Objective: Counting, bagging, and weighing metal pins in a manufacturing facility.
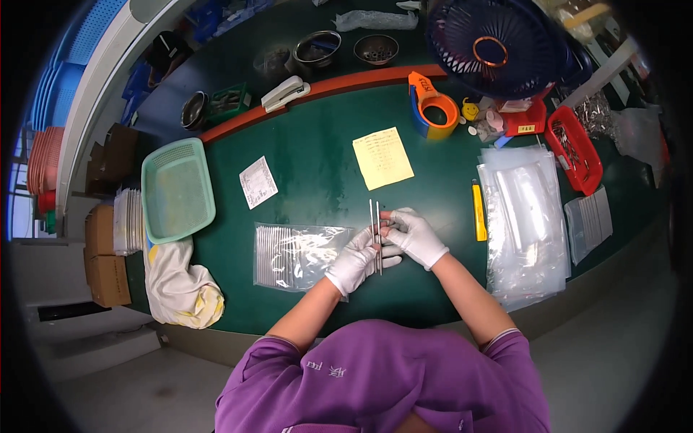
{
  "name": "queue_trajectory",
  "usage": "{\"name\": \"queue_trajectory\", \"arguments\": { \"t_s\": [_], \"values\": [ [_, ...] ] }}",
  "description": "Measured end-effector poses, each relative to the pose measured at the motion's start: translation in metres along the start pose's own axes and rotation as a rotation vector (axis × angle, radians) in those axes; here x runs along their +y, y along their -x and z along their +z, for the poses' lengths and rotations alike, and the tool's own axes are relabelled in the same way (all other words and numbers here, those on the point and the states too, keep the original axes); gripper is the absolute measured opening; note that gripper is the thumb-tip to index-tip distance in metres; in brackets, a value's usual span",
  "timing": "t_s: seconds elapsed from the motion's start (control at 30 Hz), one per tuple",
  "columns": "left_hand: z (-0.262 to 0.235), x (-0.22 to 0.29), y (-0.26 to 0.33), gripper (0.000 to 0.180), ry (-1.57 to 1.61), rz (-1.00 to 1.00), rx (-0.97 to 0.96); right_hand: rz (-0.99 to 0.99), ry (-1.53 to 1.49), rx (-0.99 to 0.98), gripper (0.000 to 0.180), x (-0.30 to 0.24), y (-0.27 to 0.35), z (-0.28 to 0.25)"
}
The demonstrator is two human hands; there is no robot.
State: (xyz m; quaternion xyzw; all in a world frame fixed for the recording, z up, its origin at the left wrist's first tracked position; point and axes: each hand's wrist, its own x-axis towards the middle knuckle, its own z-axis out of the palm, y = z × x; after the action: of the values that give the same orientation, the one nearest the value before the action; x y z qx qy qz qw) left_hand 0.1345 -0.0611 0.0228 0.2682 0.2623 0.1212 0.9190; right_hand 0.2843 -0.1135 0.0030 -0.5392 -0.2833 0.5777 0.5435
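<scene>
In front of my body, two thin silvery metal rods (378, 257) stand nearly side by side, slightly apart at their far ends. My left hand (354, 263), in a white glove with bare fingertips, is closed around them near their middle. My right hand (417, 237), gloved the same way, meets the rods from the right with its fingers bent and fingertips against them; part of its grip is hidden. Under and left of my left hand lies a clear plastic bag (299, 276) holding a row of several similar rods.
Clear bags (523, 216) are stacked at right, beside a yellow box-cutter (478, 211). A yellow note (382, 158) and a white label (258, 182) lie farther off. Around them are a green basket (206, 191), cloth (177, 285), tape dispenser (438, 115), stapler (286, 94) and red tray (586, 169).
</scene>
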Motion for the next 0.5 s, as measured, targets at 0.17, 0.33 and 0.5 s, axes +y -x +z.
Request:
{"name": "queue_trajectory", "arguments": {
  "t_s": [0.17,0.33,0.5],
  "values": [
    [-0.013,-0.013,0.014,0.046,-0.2,-0.01,-0.073,-0.207,0.365,-0.061,0.022,-0.001,0.009,0.012],
    [-0.018,-0.036,0.031,0.056,-0.701,0.254,-0.16,-0.373,0.155,0.086,0.03,-0.002,0.032,0.005],
    [-0.027,-0.061,0.108,0.041,-1.448,0.78,-0.117,-0.772,0.158,0.382,0.024,0.003,0.045,-0.008]
  ]
}}
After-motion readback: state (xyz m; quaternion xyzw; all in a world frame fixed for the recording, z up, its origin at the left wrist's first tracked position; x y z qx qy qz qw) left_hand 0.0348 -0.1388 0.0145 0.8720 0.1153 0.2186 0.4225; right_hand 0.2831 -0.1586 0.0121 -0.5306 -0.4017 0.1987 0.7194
